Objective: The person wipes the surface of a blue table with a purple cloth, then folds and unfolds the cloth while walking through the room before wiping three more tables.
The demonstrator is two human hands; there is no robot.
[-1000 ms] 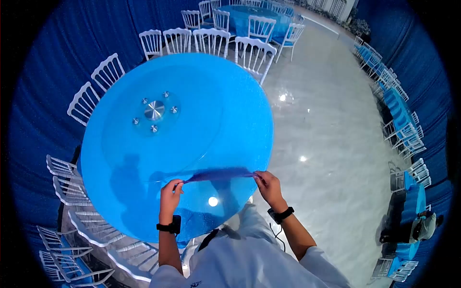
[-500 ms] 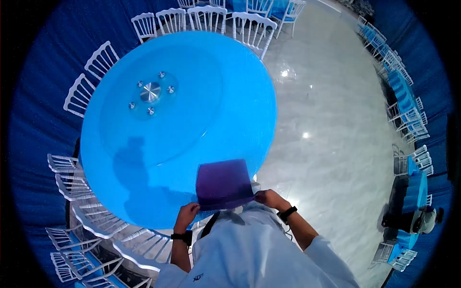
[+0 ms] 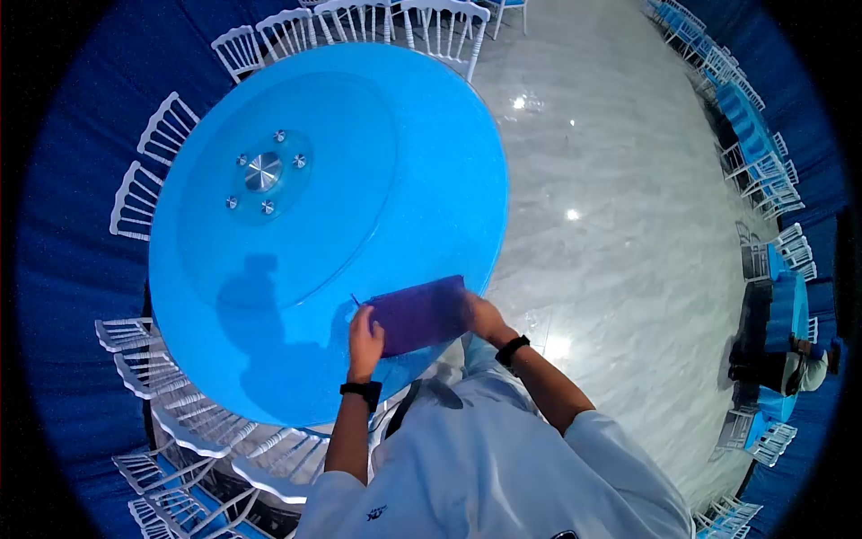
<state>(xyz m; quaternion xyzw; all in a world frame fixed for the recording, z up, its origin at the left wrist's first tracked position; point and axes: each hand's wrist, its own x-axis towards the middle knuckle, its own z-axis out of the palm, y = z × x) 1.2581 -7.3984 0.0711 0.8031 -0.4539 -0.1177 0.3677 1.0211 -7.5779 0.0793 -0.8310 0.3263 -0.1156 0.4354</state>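
Note:
A dark purple cloth (image 3: 417, 316), looking like a napkin, is folded into a narrow strip at the near edge of the round blue table (image 3: 449, 207). My left hand (image 3: 365, 343) grips its left end, fingers closed on the edge. At the other end, my right hand (image 3: 485, 318) is closed on the cloth; its fingertips are slightly blurred. A small dark corner of the cloth sticks up beyond my left fingers.
A clear glass turntable (image 3: 359, 234) with a metal hub (image 3: 263, 172) covers much of the table. White chairs (image 3: 238, 52) ring it. Pale glossy floor (image 3: 593, 269) lies to the right, where another person (image 3: 790, 368) stands beside a far table.
My hands have moved up and away from my body, over the table edge. The cloth, broader before, is now folded to a narrower strip and tilted upward at its right.

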